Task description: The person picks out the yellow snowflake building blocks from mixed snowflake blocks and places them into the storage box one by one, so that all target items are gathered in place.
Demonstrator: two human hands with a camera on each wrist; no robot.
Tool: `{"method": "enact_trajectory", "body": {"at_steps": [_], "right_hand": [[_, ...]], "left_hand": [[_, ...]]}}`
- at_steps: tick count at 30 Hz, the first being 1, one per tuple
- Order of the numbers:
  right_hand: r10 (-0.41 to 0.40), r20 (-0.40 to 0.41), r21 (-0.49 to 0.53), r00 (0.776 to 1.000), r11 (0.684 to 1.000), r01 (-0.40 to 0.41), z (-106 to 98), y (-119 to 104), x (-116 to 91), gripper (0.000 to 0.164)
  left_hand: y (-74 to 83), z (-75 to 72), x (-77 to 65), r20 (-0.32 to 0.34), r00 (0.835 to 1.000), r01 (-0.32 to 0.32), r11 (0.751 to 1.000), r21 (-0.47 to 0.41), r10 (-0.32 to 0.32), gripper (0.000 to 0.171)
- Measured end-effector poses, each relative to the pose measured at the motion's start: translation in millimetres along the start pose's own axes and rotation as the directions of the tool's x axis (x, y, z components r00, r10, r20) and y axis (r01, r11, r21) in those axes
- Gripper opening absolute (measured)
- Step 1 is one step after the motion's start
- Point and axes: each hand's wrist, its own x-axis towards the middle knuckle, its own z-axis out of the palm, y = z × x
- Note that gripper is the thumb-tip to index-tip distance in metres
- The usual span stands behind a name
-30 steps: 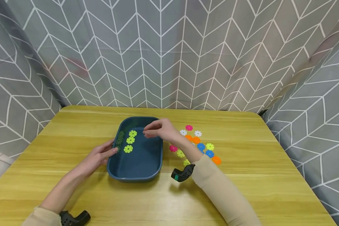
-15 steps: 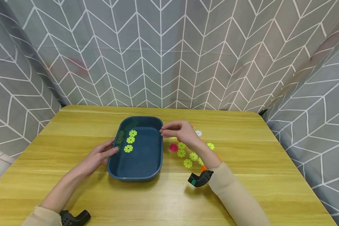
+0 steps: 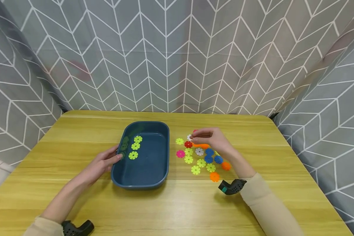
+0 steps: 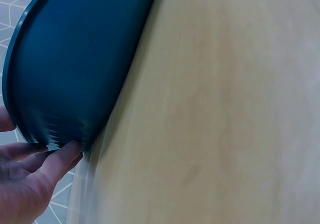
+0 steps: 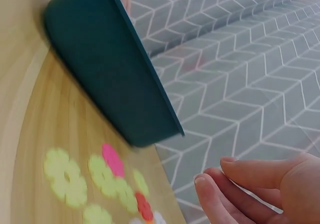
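Observation:
A dark blue plastic basin (image 3: 148, 168) stands on the table, with several yellow-green notched flower discs (image 3: 135, 146) lying in its left half. My left hand (image 3: 104, 159) holds the basin's left wall, thumb over the rim and fingers against the outside (image 4: 37, 171). To the right of the basin, my right hand (image 3: 215, 139) hovers over the far part of a loose spread of discs. Its thumb and fingers are slightly bent and apart, with nothing seen between them in the right wrist view (image 5: 295, 184). Some discs beneath that hand are hidden.
The spread on the wooden table (image 3: 177, 209) includes yellow-green discs (image 3: 195, 170), a red disc (image 3: 188, 144), a pink disc (image 3: 180, 154), blue discs (image 3: 208, 159), a white disc (image 3: 199, 151) and orange discs (image 3: 214, 177). A grey patterned curtain (image 3: 168, 55) hangs behind and at both sides.
My right hand has moved right, from above the basin's inside to above the loose discs. The left hand stays on the basin, and the discs inside look the same.

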Motion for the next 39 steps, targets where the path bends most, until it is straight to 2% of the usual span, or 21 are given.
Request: {"method": "enact_trajectory", "body": {"at_steps": [20,28,39], "right_hand": [[0.025,-0.075,-0.16,0.997,0.986,-0.037,-54.3,25.5,-29.2,0.035],[0.029,-0.094,-0.145,0.995,0.989,-0.043,-71.8,39.5,-36.7,0.038],[0.041,-0.043,-0.171,0.998,0.984,-0.048,-81.2,57.9,-33.5,0.04]], "left_hand": [[0.1,-1.2,-1.3,0.003,1.0,-0.003,1.0,-0.016,0.003,0.073],[1.4,-1.5,-1.9,0.004,1.0,-0.01,1.0,-0.01,0.01,0.072],[1.8,-1.6,-2.4,0.007,1.0,-0.003,1.0,-0.018,0.003,0.073]]}}
